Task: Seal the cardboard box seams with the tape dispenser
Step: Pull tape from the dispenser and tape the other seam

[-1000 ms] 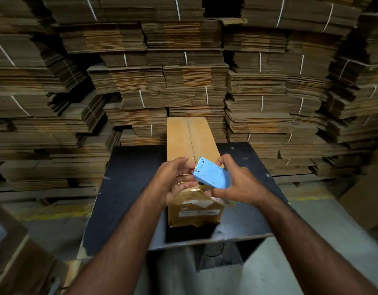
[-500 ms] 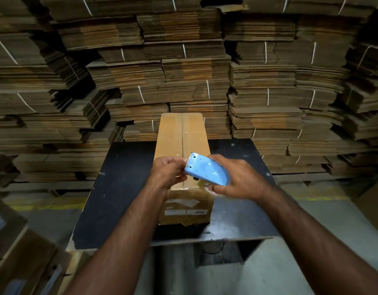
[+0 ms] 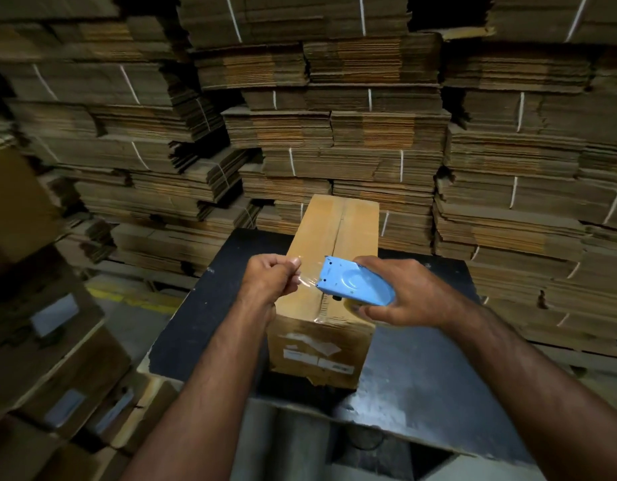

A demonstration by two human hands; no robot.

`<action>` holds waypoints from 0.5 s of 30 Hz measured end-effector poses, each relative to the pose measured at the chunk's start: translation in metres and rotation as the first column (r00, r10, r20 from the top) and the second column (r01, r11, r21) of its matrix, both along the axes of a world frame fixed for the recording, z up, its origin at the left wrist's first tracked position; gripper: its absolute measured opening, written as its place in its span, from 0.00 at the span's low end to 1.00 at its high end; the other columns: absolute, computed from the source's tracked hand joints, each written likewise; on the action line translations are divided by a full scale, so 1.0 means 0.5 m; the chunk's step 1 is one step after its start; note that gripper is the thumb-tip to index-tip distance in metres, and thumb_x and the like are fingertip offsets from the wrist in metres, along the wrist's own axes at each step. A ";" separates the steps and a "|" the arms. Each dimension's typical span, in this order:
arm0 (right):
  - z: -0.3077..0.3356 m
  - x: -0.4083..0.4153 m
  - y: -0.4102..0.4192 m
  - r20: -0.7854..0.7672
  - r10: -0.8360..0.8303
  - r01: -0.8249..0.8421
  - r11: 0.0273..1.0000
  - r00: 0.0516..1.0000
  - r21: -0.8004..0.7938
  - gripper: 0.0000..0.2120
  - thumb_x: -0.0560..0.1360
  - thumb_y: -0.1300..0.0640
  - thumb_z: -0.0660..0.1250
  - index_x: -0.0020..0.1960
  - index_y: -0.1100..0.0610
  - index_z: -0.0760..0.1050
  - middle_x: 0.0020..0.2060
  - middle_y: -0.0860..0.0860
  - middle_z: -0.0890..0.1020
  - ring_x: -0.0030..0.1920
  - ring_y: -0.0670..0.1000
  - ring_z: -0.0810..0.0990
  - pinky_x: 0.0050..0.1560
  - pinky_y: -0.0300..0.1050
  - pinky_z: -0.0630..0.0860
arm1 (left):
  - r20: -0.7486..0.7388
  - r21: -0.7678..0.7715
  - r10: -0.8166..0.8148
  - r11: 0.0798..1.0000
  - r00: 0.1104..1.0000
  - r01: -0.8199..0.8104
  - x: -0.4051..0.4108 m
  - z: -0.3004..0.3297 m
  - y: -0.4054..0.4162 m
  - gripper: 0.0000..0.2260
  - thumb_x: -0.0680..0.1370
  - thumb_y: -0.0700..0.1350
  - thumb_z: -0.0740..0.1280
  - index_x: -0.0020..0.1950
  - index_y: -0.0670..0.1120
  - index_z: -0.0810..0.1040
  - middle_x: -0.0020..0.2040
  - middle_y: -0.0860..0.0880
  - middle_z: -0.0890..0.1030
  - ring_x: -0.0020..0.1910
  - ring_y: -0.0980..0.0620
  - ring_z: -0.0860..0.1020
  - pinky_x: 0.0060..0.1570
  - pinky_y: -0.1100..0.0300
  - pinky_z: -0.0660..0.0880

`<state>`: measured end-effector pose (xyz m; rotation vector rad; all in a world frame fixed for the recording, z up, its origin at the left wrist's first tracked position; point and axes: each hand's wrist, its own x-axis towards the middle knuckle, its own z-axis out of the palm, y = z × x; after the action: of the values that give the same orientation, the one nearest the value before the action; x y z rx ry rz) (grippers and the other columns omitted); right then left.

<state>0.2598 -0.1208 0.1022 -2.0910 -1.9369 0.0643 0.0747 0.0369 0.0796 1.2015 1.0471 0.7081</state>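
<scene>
Bundles of flattened corrugated cardboard (image 3: 335, 133), tied with thin white straps, are stacked high across the whole background, their fluted edges showing in rough brown layers. In front of them sits a dark, matte surface (image 3: 421, 359), scuffed and chipped pale along its near edge. A long rectangular cardboard box (image 3: 331, 244) lies on it lengthwise, running away from the camera, with a centre seam along its smooth tan top and white labels on its near end face. The right hand (image 3: 401, 295) is wrapped around a light blue plastic tape dispenser (image 3: 354, 281), a flat rounded shell held just above the box's near half, over the seam. The left hand (image 3: 269, 281) is closed in a pinch on the end of a clear, glossy strip of tape (image 3: 305, 276) stretched from the dispenser's left edge.
</scene>
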 end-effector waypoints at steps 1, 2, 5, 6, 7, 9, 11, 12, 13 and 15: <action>0.000 0.005 0.006 0.007 0.012 -0.012 1.000 1.000 -0.008 0.38 0.70 0.29 0.66 0.73 0.46 0.63 0.58 0.46 0.79 0.51 0.46 0.76 0.47 0.49 0.80 | -0.008 -0.012 0.016 1.000 1.000 -0.016 -0.003 -0.004 0.007 0.05 0.77 0.41 0.70 0.47 0.40 0.83 0.43 0.40 0.85 0.37 0.51 0.80 0.42 0.56 0.79; -0.001 0.011 0.013 0.011 0.026 -0.026 1.000 1.000 -0.013 0.38 0.70 0.29 0.66 0.73 0.45 0.63 0.59 0.46 0.79 0.51 0.45 0.76 0.47 0.48 0.79 | -0.019 -0.018 0.029 0.999 0.999 -0.029 -0.004 -0.008 0.013 0.05 0.77 0.41 0.70 0.47 0.41 0.83 0.43 0.40 0.85 0.37 0.50 0.80 0.41 0.57 0.79; -0.010 0.025 0.024 -0.002 0.070 -0.070 0.997 0.998 -0.015 0.36 0.70 0.31 0.68 0.72 0.45 0.64 0.59 0.46 0.80 0.52 0.46 0.77 0.47 0.50 0.79 | -0.052 -0.010 0.079 0.997 0.995 -0.080 -0.004 -0.017 0.028 0.04 0.77 0.42 0.70 0.48 0.42 0.83 0.43 0.42 0.85 0.38 0.51 0.81 0.40 0.58 0.80; -0.016 0.032 0.025 -0.012 0.081 -0.081 0.996 0.997 -0.022 0.36 0.69 0.31 0.68 0.72 0.45 0.65 0.59 0.46 0.80 0.52 0.47 0.77 0.46 0.50 0.79 | -0.067 0.003 0.101 0.995 0.993 -0.101 -0.007 -0.020 0.032 0.04 0.78 0.41 0.69 0.47 0.42 0.83 0.42 0.43 0.85 0.37 0.52 0.81 0.39 0.59 0.80; -0.021 0.037 0.025 -0.017 0.083 -0.084 0.996 0.996 -0.031 0.36 0.69 0.31 0.67 0.72 0.45 0.66 0.58 0.46 0.80 0.52 0.47 0.77 0.46 0.50 0.79 | -0.080 0.015 0.117 0.993 0.990 -0.116 -0.010 -0.024 0.036 0.04 0.78 0.41 0.69 0.47 0.42 0.83 0.40 0.44 0.84 0.36 0.53 0.80 0.38 0.60 0.80; -0.026 0.043 0.028 -0.003 0.077 -0.077 0.994 0.997 -0.073 0.38 0.68 0.30 0.65 0.72 0.46 0.66 0.57 0.47 0.80 0.51 0.47 0.77 0.46 0.49 0.78 | -0.121 0.027 0.120 0.993 0.985 -0.117 -0.018 -0.037 0.044 0.04 0.78 0.41 0.69 0.47 0.42 0.82 0.39 0.44 0.83 0.35 0.53 0.79 0.37 0.59 0.78; -0.032 0.039 0.041 0.015 0.087 -0.084 0.988 0.996 -0.128 0.39 0.68 0.31 0.66 0.73 0.48 0.65 0.57 0.48 0.80 0.50 0.47 0.75 0.46 0.46 0.77 | -0.167 0.025 0.116 0.993 0.979 -0.114 -0.025 -0.054 0.052 0.05 0.78 0.42 0.69 0.47 0.42 0.83 0.39 0.44 0.83 0.34 0.53 0.78 0.35 0.58 0.76; -0.036 0.035 0.048 0.013 0.096 -0.093 0.984 0.995 -0.149 0.39 0.68 0.32 0.67 0.74 0.48 0.65 0.57 0.48 0.80 0.50 0.47 0.75 0.46 0.44 0.77 | -0.181 0.019 0.117 0.993 0.976 -0.115 -0.028 -0.063 0.056 0.05 0.78 0.42 0.69 0.47 0.41 0.83 0.38 0.44 0.82 0.32 0.53 0.77 0.34 0.58 0.76; -0.041 0.031 0.056 0.009 0.105 -0.102 0.980 0.994 -0.168 0.38 0.69 0.34 0.68 0.74 0.48 0.65 0.58 0.48 0.79 0.50 0.47 0.74 0.45 0.43 0.75 | -0.194 0.013 0.116 0.993 0.974 -0.116 -0.031 -0.072 0.060 0.05 0.77 0.42 0.69 0.47 0.41 0.82 0.38 0.44 0.82 0.32 0.53 0.77 0.33 0.58 0.76; -0.047 0.024 0.072 0.007 0.103 -0.099 0.973 0.995 -0.210 0.38 0.68 0.34 0.69 0.73 0.48 0.66 0.56 0.48 0.80 0.50 0.48 0.75 0.45 0.43 0.75 | -0.234 0.015 0.115 0.993 0.965 -0.115 -0.037 -0.088 0.066 0.05 0.77 0.43 0.70 0.47 0.41 0.82 0.40 0.43 0.83 0.34 0.52 0.78 0.33 0.58 0.76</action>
<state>0.2717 -0.0847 0.0788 -2.1250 -2.1288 0.2836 0.0562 0.0701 0.0355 1.2543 1.3216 0.6673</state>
